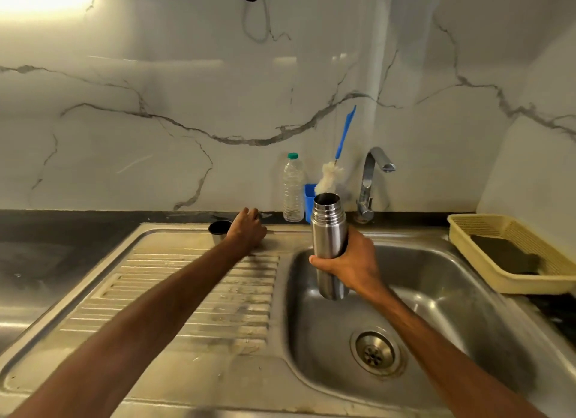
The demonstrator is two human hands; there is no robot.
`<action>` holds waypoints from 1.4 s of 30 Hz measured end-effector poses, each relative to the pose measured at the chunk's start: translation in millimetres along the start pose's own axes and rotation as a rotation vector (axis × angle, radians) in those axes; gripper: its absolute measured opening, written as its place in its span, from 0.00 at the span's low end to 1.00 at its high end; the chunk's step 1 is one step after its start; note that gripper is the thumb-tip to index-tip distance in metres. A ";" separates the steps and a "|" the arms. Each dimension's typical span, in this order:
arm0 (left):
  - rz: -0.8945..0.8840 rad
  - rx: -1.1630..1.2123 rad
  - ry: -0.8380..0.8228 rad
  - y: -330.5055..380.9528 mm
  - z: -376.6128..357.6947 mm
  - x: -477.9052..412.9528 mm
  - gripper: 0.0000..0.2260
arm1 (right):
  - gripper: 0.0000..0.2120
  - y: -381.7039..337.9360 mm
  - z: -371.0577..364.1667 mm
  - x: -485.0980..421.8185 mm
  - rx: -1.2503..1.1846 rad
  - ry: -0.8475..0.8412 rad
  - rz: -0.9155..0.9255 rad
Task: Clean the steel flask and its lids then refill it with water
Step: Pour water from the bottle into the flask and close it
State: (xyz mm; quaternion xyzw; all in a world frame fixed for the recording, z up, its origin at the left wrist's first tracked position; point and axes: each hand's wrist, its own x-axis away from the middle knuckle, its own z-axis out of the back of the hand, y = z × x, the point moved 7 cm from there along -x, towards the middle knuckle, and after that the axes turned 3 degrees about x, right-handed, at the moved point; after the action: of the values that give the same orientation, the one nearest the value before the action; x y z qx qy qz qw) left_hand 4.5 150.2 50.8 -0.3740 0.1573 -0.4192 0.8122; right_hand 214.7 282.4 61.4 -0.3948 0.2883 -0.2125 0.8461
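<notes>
My right hand (349,266) grips the lower half of the steel flask (327,227), holding it upright over the sink basin (436,293). The flask's mouth is uncovered. My left hand (247,232) reaches to the back edge of the drainboard (187,293), its fingers bent down over a small dark piece at the fingertips that I cannot make out. Just left of that hand, the steel cup lid (219,230) stands with its opening up.
The tap (374,168) rises behind the basin, its spout to the right of the flask. A plastic water bottle (293,190) and a blue holder (309,199) with a bottle brush (330,177) stand against the wall. A yellow basket (511,252) sits right of the sink.
</notes>
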 end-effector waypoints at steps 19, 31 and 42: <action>0.132 2.372 0.440 12.4 94.5 70.9 0.28 | 0.35 28.7 -3.8 42.6 0.054 -0.052 -0.057; -0.037 2.009 0.668 25.7 144.1 77.9 0.22 | 0.38 45.6 3.3 36.3 0.131 -0.020 -0.103; -0.021 1.804 0.585 52.7 129.7 68.2 0.25 | 0.36 51.5 5.3 31.5 0.102 -0.034 -0.075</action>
State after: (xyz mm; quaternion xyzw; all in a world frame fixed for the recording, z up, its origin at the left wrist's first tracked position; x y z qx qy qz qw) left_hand 148.9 176.9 102.8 0.5130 -0.0321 -0.4672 0.7194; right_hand 248.4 297.6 13.5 -0.3653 0.2477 -0.2518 0.8613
